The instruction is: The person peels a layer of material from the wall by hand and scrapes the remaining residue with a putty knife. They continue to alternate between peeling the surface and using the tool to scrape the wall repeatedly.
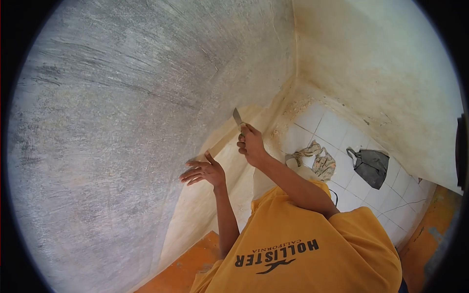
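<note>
My right hand (251, 144) is closed around the handle of a putty knife (237, 116). Its metal blade points up and lies close against the wall (122, 112), near the border between the rough grey coat and a smoother cream band (222, 141). To the left and lower down, my left hand (205, 172) is open. Its fingers are spread at the lower edge of the grey coat and hold nothing. Streaks and ridges run across the grey surface.
A second, cream wall (376, 58) meets this one at a stained corner. On the white floor tiles (347, 188) lie a crumpled patterned cloth (324, 164) and a dark grey bag (372, 167). Orange surfaces (183, 268) show at the bottom left and right.
</note>
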Motion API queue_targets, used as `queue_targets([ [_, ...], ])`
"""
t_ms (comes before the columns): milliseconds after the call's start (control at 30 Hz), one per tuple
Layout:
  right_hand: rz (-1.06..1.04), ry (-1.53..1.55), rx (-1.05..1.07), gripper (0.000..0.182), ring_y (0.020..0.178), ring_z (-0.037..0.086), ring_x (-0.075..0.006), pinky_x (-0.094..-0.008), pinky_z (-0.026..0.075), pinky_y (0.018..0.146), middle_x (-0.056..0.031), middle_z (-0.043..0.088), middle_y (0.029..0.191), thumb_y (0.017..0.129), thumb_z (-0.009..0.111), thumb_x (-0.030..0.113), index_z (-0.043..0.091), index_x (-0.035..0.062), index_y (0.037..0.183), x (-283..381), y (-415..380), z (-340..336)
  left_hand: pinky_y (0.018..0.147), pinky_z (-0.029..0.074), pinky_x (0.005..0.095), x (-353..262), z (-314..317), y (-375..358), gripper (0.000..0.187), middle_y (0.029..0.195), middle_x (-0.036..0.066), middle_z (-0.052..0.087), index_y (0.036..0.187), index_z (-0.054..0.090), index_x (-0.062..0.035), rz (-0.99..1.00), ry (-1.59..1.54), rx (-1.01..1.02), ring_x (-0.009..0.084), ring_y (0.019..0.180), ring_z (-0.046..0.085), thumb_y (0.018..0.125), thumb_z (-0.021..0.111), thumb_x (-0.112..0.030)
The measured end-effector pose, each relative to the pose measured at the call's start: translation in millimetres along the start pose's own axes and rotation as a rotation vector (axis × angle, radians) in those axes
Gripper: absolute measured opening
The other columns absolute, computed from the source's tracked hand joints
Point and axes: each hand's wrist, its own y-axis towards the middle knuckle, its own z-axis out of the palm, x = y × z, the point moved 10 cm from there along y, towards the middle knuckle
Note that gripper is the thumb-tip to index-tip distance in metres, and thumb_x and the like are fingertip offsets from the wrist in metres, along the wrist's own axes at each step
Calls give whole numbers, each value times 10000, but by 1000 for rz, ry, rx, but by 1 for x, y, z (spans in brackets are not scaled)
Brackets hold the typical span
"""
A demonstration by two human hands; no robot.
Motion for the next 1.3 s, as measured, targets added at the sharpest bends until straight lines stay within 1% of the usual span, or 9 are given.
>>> queue_targets([
  [267,-37,-63,-73,273,490,286,-39,-230,217,421,59,370,651,1063,531,281,555,141,1297,-11,-2,1,947,22,903,1,5,1,1124,1424,556,-294,1562,-252,-26,-33,10,23,749,1311,-282,983,426,-711],
  [433,-47,3,11,177,486,283,-39,-225,221,416,63,381,660,1055,549,273,558,147,1179,-2,14,-5,943,-40,898,-1,1,4,1135,1403,568,-304,1564,-269,-64,-25,-51,27,754,1306,-286,980,484,-680],
  [533,-30,5,-28,142,489,290,-35,-219,226,406,66,388,659,1054,543,274,551,148,1120,-12,-2,3,931,43,915,4,7,4,1160,1427,554,-294,1555,-253,-7,-21,43,32,751,1300,-293,964,419,-746],
  [633,-80,-37,-87,298,493,314,-43,-234,234,415,56,387,658,1058,538,279,539,106,1301,-9,10,-5,929,30,916,4,8,3,1161,1427,553,-297,1562,-242,-17,3,94,27,750,1295,-302,960,434,-744],
  [733,-28,4,63,282,504,338,-50,-232,244,415,53,405,669,1055,549,287,547,109,1274,-1,17,-10,930,21,916,2,3,2,1154,1431,548,-299,1574,-224,-31,4,38,32,753,1300,-293,959,450,-738],
  [900,-75,-36,-93,346,500,336,-47,-229,256,418,60,397,659,1061,541,284,535,82,1342,-3,13,-8,909,2,921,-3,-4,5,1128,1414,583,-256,1583,-225,-62,17,-33,49,772,1299,-261,973,489,-688],
  [1000,-102,-129,-14,376,504,356,-50,-226,273,418,58,402,659,1064,534,281,520,81,1383,1,14,-13,896,8,926,0,-5,2,1120,1419,580,-254,1587,-218,-70,18,-60,71,783,1295,-247,973,485,-688],
  [1167,-99,-55,-100,293,513,327,-50,-226,242,426,52,392,676,1058,552,277,537,110,1299,-8,8,-6,899,23,925,2,-1,2,1104,1425,584,-235,1589,-220,-79,31,-3,75,799,1293,-214,979,469,-689],
  [1300,-61,-3,-7,187,499,299,-47,-225,224,420,59,372,671,1060,538,261,543,125,1188,-7,13,-8,915,30,918,1,0,0,1105,1424,590,-219,1585,-225,-69,31,17,71,802,1297,-197,983,472,-679],
])
